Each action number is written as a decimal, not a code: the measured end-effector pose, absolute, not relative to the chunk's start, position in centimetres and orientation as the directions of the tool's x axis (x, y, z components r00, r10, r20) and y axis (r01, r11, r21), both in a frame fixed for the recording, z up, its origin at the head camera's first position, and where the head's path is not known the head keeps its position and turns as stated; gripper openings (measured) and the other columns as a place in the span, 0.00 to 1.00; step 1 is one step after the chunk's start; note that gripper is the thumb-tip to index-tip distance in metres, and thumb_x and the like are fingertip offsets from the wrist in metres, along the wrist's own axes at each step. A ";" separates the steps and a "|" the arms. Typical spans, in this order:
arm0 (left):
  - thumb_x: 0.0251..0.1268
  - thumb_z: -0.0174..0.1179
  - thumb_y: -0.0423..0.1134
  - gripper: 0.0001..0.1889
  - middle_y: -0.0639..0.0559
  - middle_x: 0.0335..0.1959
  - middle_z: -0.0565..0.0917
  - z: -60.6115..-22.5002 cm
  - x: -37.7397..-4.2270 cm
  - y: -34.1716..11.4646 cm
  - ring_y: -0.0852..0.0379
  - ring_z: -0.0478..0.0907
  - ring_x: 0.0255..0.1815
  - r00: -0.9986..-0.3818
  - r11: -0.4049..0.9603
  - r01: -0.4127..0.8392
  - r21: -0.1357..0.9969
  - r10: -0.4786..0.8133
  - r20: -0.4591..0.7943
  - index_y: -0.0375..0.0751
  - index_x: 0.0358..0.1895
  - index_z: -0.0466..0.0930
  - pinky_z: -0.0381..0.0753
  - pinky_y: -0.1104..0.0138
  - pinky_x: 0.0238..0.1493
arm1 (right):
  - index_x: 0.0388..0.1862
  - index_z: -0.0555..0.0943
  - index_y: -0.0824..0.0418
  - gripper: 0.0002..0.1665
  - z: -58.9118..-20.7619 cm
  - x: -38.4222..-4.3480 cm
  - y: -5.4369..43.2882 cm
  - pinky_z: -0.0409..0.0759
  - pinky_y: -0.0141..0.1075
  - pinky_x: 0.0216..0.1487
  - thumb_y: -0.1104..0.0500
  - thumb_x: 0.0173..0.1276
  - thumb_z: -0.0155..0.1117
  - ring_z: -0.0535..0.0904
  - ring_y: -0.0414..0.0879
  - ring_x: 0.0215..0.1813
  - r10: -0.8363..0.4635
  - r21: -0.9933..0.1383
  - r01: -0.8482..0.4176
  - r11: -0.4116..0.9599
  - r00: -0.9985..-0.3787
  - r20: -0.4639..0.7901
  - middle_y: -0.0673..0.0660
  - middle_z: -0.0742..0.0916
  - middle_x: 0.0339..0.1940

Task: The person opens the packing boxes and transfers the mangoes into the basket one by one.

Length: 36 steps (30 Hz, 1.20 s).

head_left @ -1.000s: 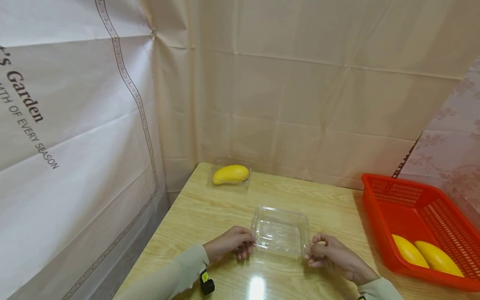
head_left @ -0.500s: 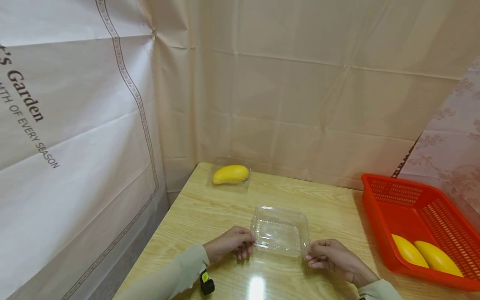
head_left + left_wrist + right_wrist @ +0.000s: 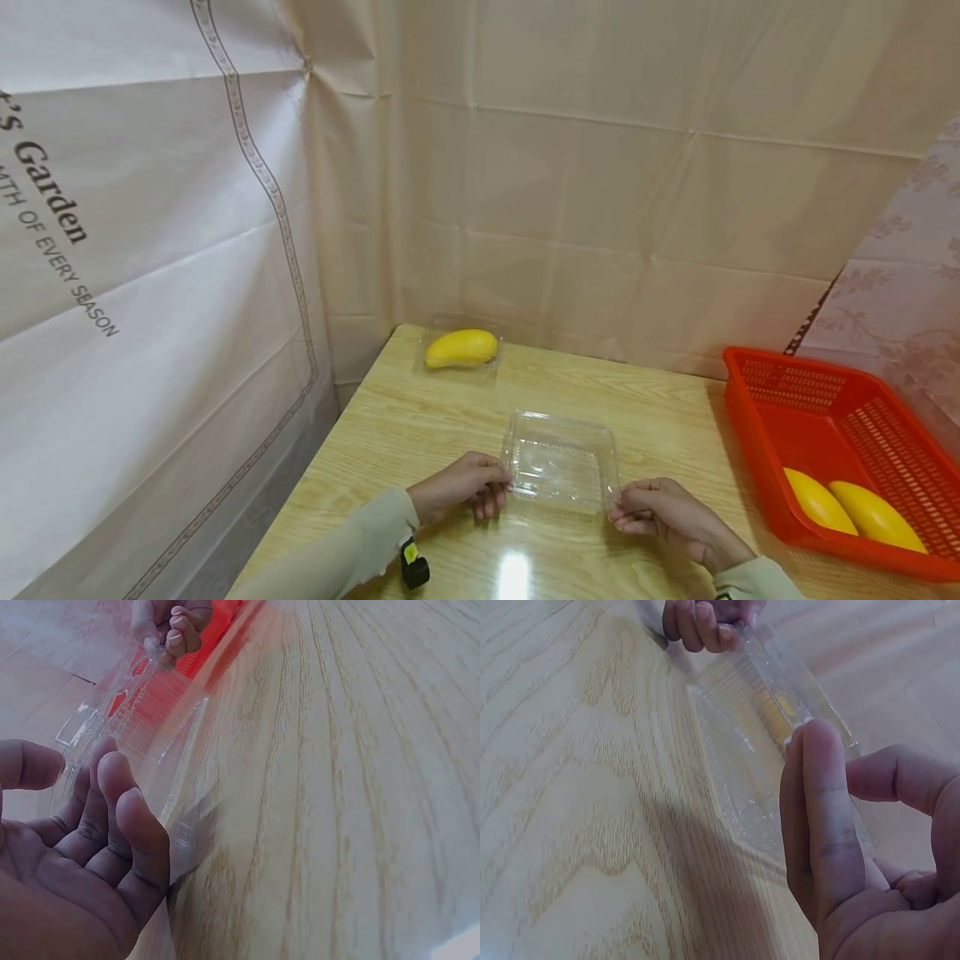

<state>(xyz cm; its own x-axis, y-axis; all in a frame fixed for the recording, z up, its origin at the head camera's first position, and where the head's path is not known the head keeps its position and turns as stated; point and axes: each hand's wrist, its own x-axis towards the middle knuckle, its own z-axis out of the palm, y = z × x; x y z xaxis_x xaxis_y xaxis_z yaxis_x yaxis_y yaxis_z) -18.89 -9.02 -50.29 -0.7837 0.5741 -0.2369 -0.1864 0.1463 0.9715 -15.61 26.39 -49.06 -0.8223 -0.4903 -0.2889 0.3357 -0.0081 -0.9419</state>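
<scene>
A clear plastic clamshell box (image 3: 562,454) with nothing visible inside is between my two hands, above the near part of the wooden table. My left hand (image 3: 462,486) pinches its near left corner between thumb and fingers. At the near right corner, my right hand (image 3: 678,517) pinches the rim the same way. Both wrist views show the thin plastic (image 3: 142,720) running from one hand to the other. Whether its lid is latched I cannot tell. Farther back on the left, another clear box (image 3: 491,371) holds a yellow mango (image 3: 459,348).
On the right stands a red plastic basket (image 3: 795,417) with two yellow mangoes (image 3: 877,515) at its near end. The wooden table (image 3: 637,396) meets a beige cloth wall (image 3: 562,208) at the back. A pale printed cloth (image 3: 165,292) hangs on the left.
The fingers of my right hand have drawn closer together at the box's corner since a second ago. My left hand, the box and the mangoes stay in place.
</scene>
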 end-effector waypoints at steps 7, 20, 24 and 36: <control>0.75 0.56 0.40 0.17 0.48 0.26 0.84 -50.2 -18.8 -9.0 0.61 0.75 0.20 -0.779 0.151 -0.193 0.969 0.577 -0.245 0.23 0.44 0.82 0.76 0.71 0.22 | 0.46 0.82 0.72 0.11 -49.1 -15.6 26.2 0.86 0.31 0.44 0.67 0.74 0.54 0.87 0.41 0.39 -0.470 -0.938 0.346 -0.002 -0.829 -0.304 0.58 0.89 0.37; 0.75 0.57 0.40 0.18 0.50 0.25 0.83 -50.2 -18.7 -8.9 0.62 0.75 0.19 -0.780 0.142 -0.190 0.971 0.579 -0.237 0.22 0.44 0.81 0.76 0.72 0.22 | 0.44 0.83 0.70 0.10 -49.1 -15.7 26.2 0.86 0.30 0.42 0.67 0.75 0.55 0.87 0.40 0.37 -0.468 -0.941 0.337 0.001 -0.832 -0.299 0.57 0.88 0.36; 0.75 0.57 0.40 0.17 0.50 0.25 0.83 -50.1 -18.7 -8.9 0.62 0.75 0.20 -0.782 0.143 -0.188 0.972 0.577 -0.237 0.23 0.44 0.81 0.76 0.72 0.22 | 0.46 0.82 0.71 0.11 -49.1 -15.5 26.2 0.86 0.30 0.43 0.66 0.76 0.54 0.87 0.40 0.38 -0.484 -0.939 0.343 -0.001 -0.822 -0.299 0.57 0.88 0.37; 0.76 0.57 0.40 0.16 0.49 0.25 0.83 -50.1 -18.7 -9.0 0.62 0.75 0.19 -0.783 0.145 -0.199 0.969 0.572 -0.246 0.24 0.44 0.81 0.76 0.72 0.21 | 0.50 0.82 0.72 0.13 -49.3 -15.3 26.4 0.86 0.32 0.43 0.63 0.79 0.56 0.87 0.41 0.37 -0.484 -0.937 0.348 0.023 -0.817 -0.315 0.58 0.89 0.40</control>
